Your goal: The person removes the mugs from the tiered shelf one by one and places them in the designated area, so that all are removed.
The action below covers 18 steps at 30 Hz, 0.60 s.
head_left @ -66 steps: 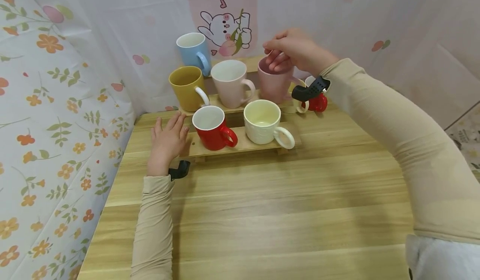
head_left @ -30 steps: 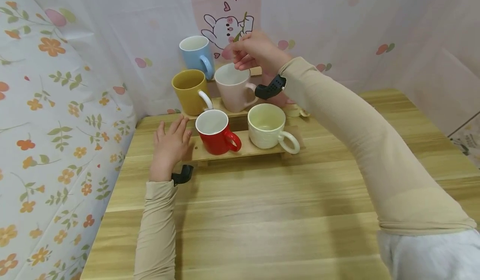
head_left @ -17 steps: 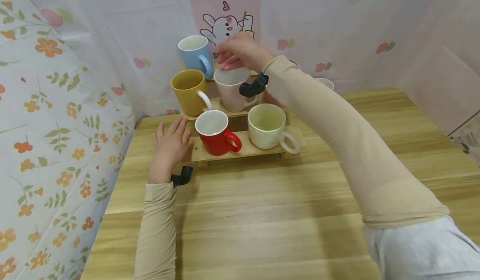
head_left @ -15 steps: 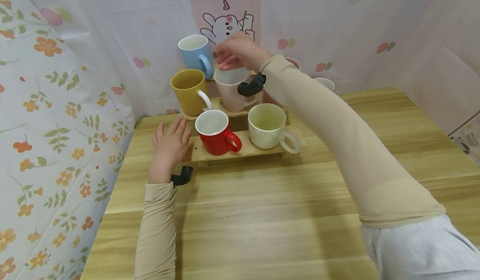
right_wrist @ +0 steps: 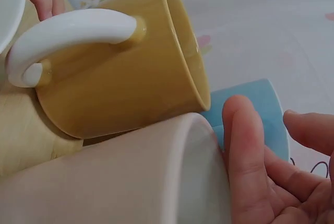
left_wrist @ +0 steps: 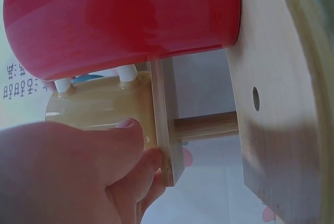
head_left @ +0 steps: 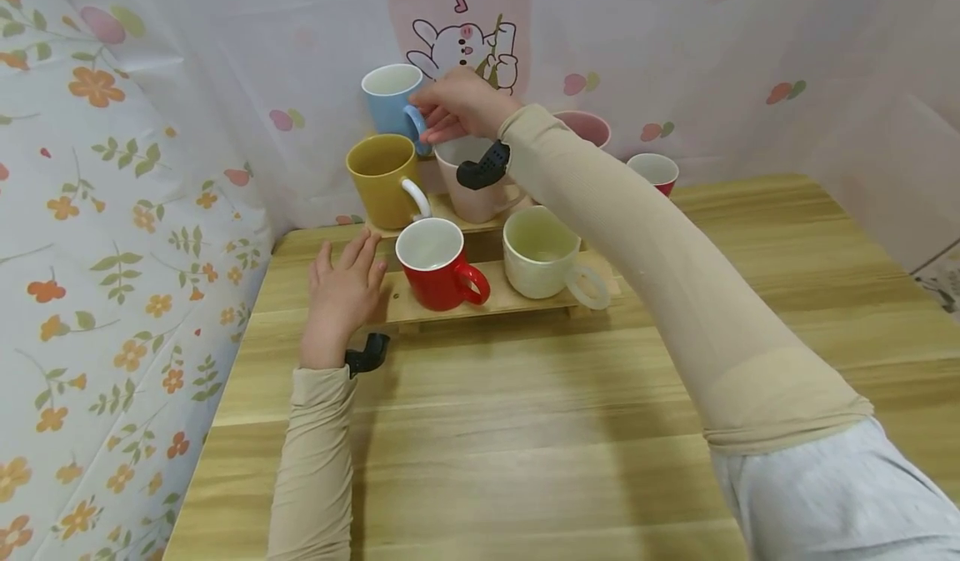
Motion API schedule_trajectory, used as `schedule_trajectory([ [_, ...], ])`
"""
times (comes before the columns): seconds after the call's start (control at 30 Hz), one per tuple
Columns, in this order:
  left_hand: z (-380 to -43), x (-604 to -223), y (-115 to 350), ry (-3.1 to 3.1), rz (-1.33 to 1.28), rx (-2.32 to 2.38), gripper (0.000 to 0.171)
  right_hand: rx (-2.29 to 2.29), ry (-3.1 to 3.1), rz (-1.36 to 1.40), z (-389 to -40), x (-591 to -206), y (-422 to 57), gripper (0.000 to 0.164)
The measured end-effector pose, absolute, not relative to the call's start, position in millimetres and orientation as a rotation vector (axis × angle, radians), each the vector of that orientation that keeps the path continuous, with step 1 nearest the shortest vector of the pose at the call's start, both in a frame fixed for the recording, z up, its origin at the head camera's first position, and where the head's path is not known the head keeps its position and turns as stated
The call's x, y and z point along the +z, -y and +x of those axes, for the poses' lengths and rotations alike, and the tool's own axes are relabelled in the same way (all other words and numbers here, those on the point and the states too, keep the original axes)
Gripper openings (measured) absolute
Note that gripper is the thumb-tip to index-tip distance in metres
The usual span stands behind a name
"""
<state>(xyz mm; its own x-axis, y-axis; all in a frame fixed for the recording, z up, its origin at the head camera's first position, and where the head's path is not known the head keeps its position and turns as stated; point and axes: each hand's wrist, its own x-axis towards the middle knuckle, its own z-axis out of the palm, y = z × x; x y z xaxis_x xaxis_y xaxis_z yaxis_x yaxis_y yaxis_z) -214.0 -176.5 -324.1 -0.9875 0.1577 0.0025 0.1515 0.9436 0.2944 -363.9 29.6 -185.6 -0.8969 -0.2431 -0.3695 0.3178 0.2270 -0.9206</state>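
The right hand (head_left: 461,102) had moved leftward from over the pale pink mug (head_left: 476,205) to the handle (head_left: 415,119) of the blue mug (head_left: 385,115), which stood upright at the top left of the wooden rack (head_left: 508,299), behind the yellow mug (head_left: 386,190). Its thumb (right_wrist: 313,130) and fingers (right_wrist: 246,153) were spread beside that handle, without evident hold, so the work was judged to have turned to the blue mug, its grasp incomplete. The left hand (head_left: 345,294) lay loosely spread by the rack's left end, contact being uncertain.
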Motion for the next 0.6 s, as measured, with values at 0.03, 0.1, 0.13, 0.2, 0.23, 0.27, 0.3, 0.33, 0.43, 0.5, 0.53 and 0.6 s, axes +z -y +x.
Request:
schedule_trajectory([
  [0.03,-214,-324,176,-3.078,0.245,0.464,0.050,-1.705,-2.062,0.075,-364,-185,-29,0.022],
  [0.1,-214,-324,176,-3.082,0.244,0.463,0.050,-1.689,-2.054,0.081,-365,-184,-28,0.023],
  [0.13,-214,-323,176,-3.082,0.244,0.461,0.049,-1.672,-2.048,0.089,-365,-184,-27,0.023],
  [0.2,-214,-323,175,-3.081,0.243,0.458,0.049,-1.629,-2.032,0.096,-367,-182,-25,0.026],
  [0.23,-214,-322,175,-3.079,0.243,0.454,0.049,-1.608,-2.025,0.100,-367,-181,-24,0.030],
  [0.27,-214,-322,175,-3.077,0.241,0.453,0.049,-1.594,-2.020,0.107,-368,-180,-23,0.030],
  [0.3,-214,-322,175,-3.076,0.240,0.453,0.050,-1.579,-2.017,0.118,-369,-179,-21,0.030],
  [0.33,-214,-321,175,-3.074,0.239,0.455,0.050,-1.566,-2.018,0.132,-369,-179,-19,0.030],
  [0.43,-214,-322,175,-3.074,0.238,0.452,0.050,-1.567,-2.034,0.183,-371,-178,-15,0.021],
  [0.5,-214,-322,174,-3.077,0.236,0.447,0.050,-1.576,-2.052,0.209,-371,-180,-13,0.014],
  [0.53,-213,-322,174,-3.077,0.235,0.443,0.050,-1.579,-2.060,0.217,-371,-181,-13,0.013],
  [0.6,-213,-323,173,-3.080,0.234,0.434,0.050,-1.585,-2.069,0.234,-371,-182,-12,0.013],
])
